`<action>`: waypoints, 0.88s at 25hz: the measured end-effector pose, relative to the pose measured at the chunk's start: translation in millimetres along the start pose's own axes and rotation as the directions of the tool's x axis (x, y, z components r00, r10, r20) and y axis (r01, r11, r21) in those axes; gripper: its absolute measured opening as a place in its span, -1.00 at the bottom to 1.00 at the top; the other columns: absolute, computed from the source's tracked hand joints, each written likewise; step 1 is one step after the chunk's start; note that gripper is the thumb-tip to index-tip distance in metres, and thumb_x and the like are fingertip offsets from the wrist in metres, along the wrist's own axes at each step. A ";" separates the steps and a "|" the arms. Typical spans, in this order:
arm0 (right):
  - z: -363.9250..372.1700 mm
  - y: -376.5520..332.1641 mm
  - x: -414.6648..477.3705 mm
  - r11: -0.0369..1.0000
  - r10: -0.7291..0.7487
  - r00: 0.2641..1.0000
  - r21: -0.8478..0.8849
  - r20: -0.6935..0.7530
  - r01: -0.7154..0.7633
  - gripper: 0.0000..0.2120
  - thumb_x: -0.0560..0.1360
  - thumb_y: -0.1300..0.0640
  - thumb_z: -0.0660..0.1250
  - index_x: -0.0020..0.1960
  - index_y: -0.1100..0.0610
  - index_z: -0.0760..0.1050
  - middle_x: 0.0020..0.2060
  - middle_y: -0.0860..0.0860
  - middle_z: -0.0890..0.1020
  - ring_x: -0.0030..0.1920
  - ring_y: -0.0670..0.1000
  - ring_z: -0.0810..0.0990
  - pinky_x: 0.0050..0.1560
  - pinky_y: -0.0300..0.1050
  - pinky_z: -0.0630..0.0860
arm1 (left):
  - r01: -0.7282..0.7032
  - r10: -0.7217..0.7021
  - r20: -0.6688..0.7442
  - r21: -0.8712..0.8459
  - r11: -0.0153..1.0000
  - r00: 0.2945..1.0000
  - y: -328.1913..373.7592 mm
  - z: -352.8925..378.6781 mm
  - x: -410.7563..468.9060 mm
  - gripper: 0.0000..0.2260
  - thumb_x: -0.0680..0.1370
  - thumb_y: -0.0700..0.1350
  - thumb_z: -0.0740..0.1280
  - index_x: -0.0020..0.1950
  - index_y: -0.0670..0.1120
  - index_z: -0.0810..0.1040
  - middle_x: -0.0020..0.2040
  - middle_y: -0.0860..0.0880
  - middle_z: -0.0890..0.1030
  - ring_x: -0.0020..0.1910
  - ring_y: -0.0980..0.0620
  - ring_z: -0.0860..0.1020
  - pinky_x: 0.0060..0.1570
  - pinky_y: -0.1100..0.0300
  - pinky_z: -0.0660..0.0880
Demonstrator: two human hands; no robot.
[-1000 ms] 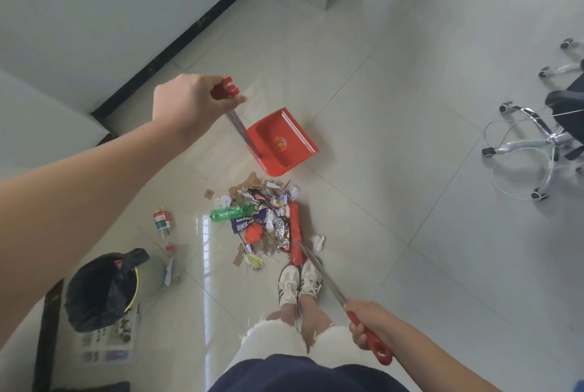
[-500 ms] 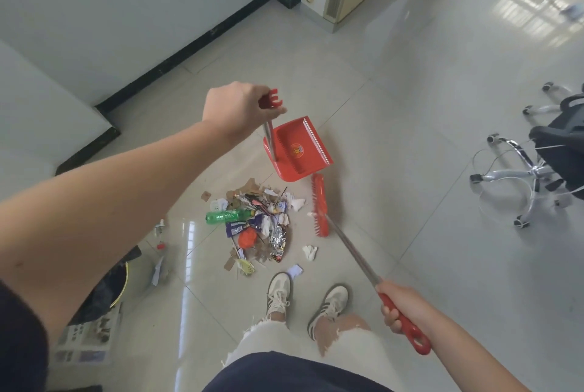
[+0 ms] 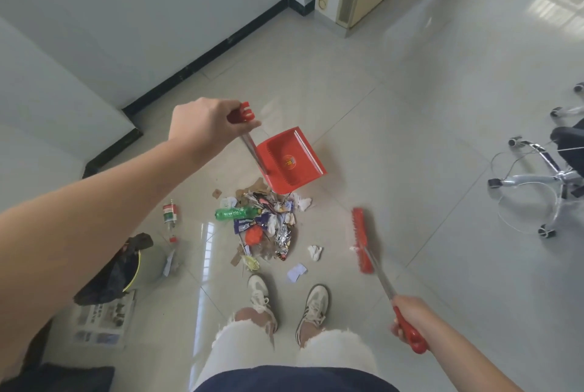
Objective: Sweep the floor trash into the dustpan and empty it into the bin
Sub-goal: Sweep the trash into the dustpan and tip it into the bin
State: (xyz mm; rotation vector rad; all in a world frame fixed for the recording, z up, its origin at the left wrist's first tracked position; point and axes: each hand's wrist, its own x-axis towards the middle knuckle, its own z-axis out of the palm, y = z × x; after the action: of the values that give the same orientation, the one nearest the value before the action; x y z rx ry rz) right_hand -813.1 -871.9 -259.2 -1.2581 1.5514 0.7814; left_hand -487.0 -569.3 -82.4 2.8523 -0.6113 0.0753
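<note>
Head view: one dustpan [image 3: 292,164], one broom [image 3: 361,240], one bin [image 3: 110,271], one heap of trash [image 3: 265,224], two hands, two shoes.

The heap lies on the pale tiled floor [image 3: 426,107] at the middle of the picture. It is a mix of crumpled wrappers, foil, brown card scraps and white paper, with one green plastic bottle [image 3: 235,212] lying on its side at the heap's 9 o'clock edge and one orange lump near the centre. Two white bits lie apart from it at about 4 o'clock: a crumpled wad [image 3: 315,252] and a flat slip [image 3: 296,271]. One small bottle with a red and green label [image 3: 169,213] lies well out at 9 o'clock.

The dustpan is red plastic with a round sticker inside and a metal shaft. It sits at the heap's 12 o'clock, tilted, its lower corner just beside the topmost scraps. The left hand [image 3: 202,126] is curled round the red grip at the top of the shaft.

The broom has a red head, blurred, at the heap's 3 o'clock, clear of the trash. The right hand [image 3: 410,315] is wrapped round its red handle end.

The bin, lined with a black bag, stands at 8 o'clock on a newspaper [image 3: 101,322]. The shoes [image 3: 259,293] stand at 6 o'clock. One office chair base [image 3: 553,176] stands far out at 3 o'clock.
</note>
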 end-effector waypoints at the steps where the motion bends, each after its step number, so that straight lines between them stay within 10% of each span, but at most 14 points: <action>1: 0.1 9.0 3.3 1.000 0.011 1.000 -0.001 -0.007 -0.011 -0.77 0.58 0.19 0.10 -0.23 0.21 0.33 -0.57 0.12 0.39 -0.66 -0.01 0.38 -0.52 -0.34 0.30 | 0.000 0.000 0.001 0.013 1.000 1.000 -3.2 -1.6 -1.5 -0.60 0.51 0.27 0.28 -0.22 -0.06 0.52 -0.37 0.01 0.54 -0.37 -0.02 0.52 -0.38 0.17 0.41; 22: 346.1 -62.4 -86.5 0.832 0.067 0.980 0.531 0.188 -0.159 -0.71 0.63 0.16 0.12 -0.27 0.11 0.27 -0.73 -0.01 0.31 -0.81 -0.13 0.26 -0.75 -0.41 0.25 | -0.130 0.132 0.108 -0.031 0.991 0.985 -271.0 -2.4 51.5 -0.64 0.51 0.24 0.30 -0.14 -0.05 0.56 -0.30 0.00 0.55 -0.27 -0.06 0.52 -0.40 0.20 0.23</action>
State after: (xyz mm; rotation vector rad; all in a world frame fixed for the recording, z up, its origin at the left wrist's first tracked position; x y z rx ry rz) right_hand -656.1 -547.0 -289.9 -0.6679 1.5739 0.4457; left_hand -328.8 -348.5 -130.9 2.8048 -0.8164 -0.0681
